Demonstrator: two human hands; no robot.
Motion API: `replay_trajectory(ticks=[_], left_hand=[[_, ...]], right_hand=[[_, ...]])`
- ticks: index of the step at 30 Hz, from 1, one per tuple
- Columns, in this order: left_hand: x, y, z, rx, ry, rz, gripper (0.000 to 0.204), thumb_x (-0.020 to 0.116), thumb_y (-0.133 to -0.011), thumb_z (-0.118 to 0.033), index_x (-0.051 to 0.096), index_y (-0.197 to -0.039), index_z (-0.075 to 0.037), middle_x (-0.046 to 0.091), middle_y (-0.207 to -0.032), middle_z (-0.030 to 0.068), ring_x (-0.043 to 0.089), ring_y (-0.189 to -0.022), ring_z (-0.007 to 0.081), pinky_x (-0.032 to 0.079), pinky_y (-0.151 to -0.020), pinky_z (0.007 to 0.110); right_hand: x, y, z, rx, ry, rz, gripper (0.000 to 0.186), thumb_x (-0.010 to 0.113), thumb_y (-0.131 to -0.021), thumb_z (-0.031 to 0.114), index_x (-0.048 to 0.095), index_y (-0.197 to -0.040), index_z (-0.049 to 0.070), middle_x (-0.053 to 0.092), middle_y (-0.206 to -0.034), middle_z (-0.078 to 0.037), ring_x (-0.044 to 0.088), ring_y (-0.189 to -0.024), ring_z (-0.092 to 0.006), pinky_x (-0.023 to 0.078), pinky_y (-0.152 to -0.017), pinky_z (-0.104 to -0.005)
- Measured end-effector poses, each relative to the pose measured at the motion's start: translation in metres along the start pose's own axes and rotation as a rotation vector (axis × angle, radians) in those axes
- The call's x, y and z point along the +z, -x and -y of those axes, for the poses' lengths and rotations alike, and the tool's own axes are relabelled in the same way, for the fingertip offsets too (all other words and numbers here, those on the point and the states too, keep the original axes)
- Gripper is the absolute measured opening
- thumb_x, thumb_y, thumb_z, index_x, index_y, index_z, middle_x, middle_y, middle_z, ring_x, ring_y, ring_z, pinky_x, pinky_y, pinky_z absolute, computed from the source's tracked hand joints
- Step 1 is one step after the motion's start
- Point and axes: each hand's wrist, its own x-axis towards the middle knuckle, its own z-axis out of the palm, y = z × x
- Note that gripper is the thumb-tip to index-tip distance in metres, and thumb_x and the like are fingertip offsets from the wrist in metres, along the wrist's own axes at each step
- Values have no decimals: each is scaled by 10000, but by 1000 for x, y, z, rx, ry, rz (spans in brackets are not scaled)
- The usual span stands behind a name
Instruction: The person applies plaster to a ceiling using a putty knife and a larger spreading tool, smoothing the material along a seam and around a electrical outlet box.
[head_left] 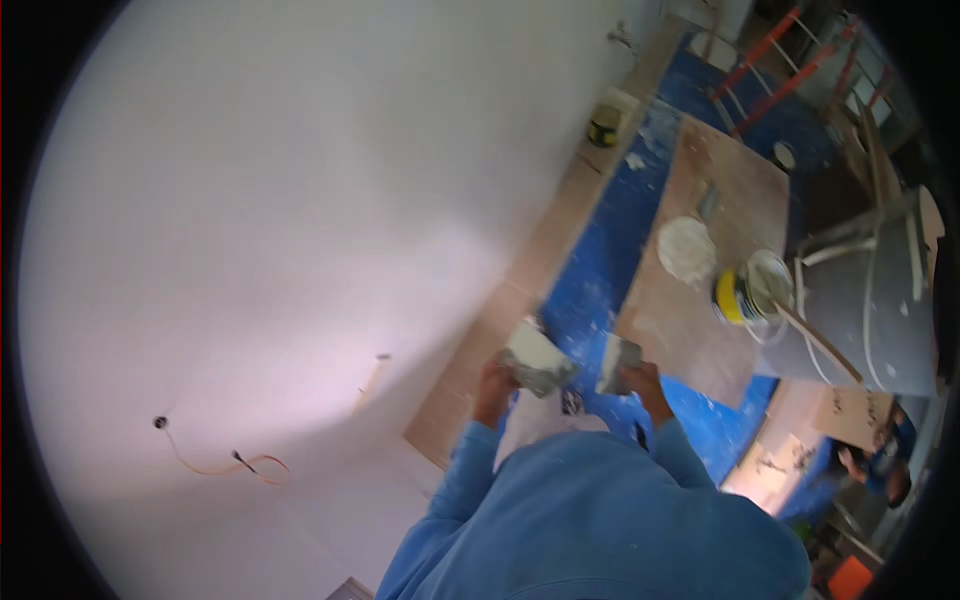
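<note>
Fingers, left hand [493, 388]: curled closed on a broad, flat tool loaded with off-white paste [537, 352], at its 2 o'clock.
Fingers, right hand [646, 385]: bent closed on a wide, flat, grey-and-white blade [612, 364], at its 10 o'clock.
Around right hand: round, white-coated disc [686, 250], 12–1 o'clock; yellow-and-black bucket [732, 297], 1–2; red ladder [765, 95], 1.
In the way: bucket and pale wooden stick [820, 340] overlap the large grey drum [880, 330], 2 o'clock.
Hard to read: fingertips, tool grips; co-worker [885, 455], 3–4 o'clock, blurred.
</note>
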Motion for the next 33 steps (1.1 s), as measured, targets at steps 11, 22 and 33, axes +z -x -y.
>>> replay_trajectory(ticks=[11,22,33], left_hand=[[30,-174,-21,-272,-353,100,370,607,-948,-195,606,-1293,-61,666,-1044,54,637,-838,118,553,-728,302],[58,-220,-37,-224,-634,132,387,600,-895,-236,629,-1234,-52,695,-1035,110,674,-891,233,543,-797,375],[103,-168,41,19,-863,52,379,573,-858,-216,638,-1175,-17,692,-991,186,679,-900,302,532,-809,406]], right_hand=[[-104,-131,-55,117,983,-83,429,625,-849,190,574,-1252,50,679,-1022,-168,647,-1003,-360,442,-984,-500],[-80,-159,-9,-9,819,-31,454,655,-809,167,581,-1243,57,668,-1043,-168,632,-1022,-361,441,-982,-497],[-96,-140,-32,-111,696,11,482,685,-768,144,588,-1233,65,657,-1063,-168,618,-1042,-363,441,-980,-493]])
